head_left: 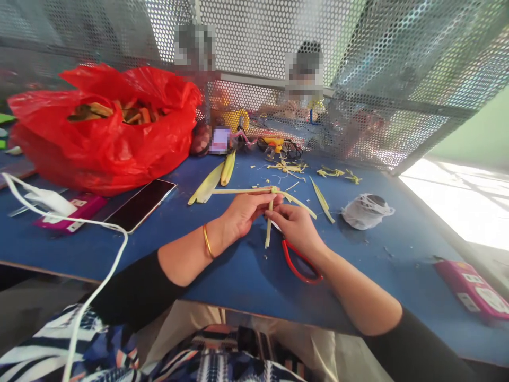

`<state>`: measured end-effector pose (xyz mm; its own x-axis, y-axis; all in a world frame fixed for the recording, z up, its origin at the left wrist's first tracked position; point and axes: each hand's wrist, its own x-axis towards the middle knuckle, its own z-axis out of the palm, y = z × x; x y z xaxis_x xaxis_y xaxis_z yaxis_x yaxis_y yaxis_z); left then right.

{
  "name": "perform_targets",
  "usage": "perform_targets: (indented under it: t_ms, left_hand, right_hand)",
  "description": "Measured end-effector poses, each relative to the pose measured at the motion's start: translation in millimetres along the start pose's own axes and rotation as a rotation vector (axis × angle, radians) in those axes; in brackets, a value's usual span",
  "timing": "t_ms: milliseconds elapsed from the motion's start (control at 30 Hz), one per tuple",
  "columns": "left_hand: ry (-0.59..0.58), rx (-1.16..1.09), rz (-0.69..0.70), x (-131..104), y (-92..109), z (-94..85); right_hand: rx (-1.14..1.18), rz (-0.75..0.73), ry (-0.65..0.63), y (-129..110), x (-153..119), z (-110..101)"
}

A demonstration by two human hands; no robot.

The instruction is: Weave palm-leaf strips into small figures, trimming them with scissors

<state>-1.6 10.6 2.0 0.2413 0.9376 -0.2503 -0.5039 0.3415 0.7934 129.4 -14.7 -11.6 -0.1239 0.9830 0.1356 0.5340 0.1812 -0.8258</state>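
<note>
Pale yellow-green strips, which look like corn husk [269, 233], cross in a small knot [274, 189] between my fingertips. One end points left, one hangs toward me, and one slants to the right. My left hand [243, 211] pinches the knot from the left, thumb on top. From the right, my right hand [295, 223] has its thumb and finger closed on the strip just below the knot. Red-handled scissors [299, 268] lie under and beside my right hand, their blades mostly hidden. Wider husk pieces [207, 183] rest beyond my left hand.
A red plastic bag [107, 154] full of pieces stands at the left, near a phone [143, 204], a pink power strip [85, 209] and a white cable [121, 249]. A wrapped bundle [366, 211] sits right. Behind a perforated metal screen [254, 32] are people.
</note>
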Motion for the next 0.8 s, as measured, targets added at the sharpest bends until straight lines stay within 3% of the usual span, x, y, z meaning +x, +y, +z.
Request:
perform_targets:
  t_ms: [200,300,500,600,800]
  left_hand:
    - [-0.016,0.009,-0.008,0,-2,-0.1]
    - [-0.006,0.038,0.013,2,-3,-1.5]
    - [-0.037,0.11,0.073,0,-4,-1.4]
    - [0.012,0.13,0.083,-3,-6,1.2]
    - [0.056,0.148,0.047,-4,-10,4.6]
  right_hand:
    - [0.044,-0.078,-0.114,-8,-5,-6]
    - [0.133,-0.024,-0.153,-10,-3,-11]
    - [0.639,0.251,0.173,-2,10,-15]
    - [0.841,0.325,0.237,0,14,-16]
    - [0.818,0.209,0.391,5,18,-17]
